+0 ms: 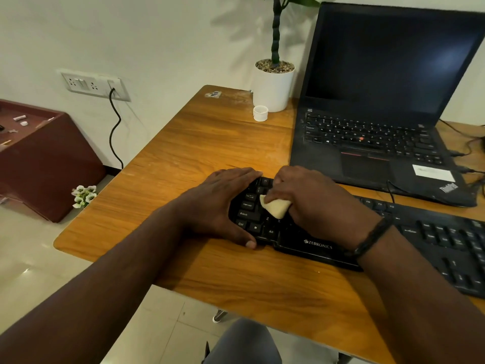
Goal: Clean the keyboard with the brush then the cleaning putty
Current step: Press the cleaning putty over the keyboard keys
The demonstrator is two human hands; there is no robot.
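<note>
A black Zebronics keyboard (433, 237) lies across the wooden desk (210, 143), running from the middle to the right edge of the view. My left hand (220, 203) wraps the keyboard's left end, fingers over the far edge and thumb on the near edge. My right hand (315, 203) grips a pale yellow lump of cleaning putty (275, 207) and presses it on the keys at the left end. No brush is in view.
An open black laptop (380, 122) stands behind the keyboard. A white plant pot (273, 88) and a small white cup (260, 113) sit at the desk's back. Cables trail at the right. A brown cabinet (44, 164) stands on the floor to the left.
</note>
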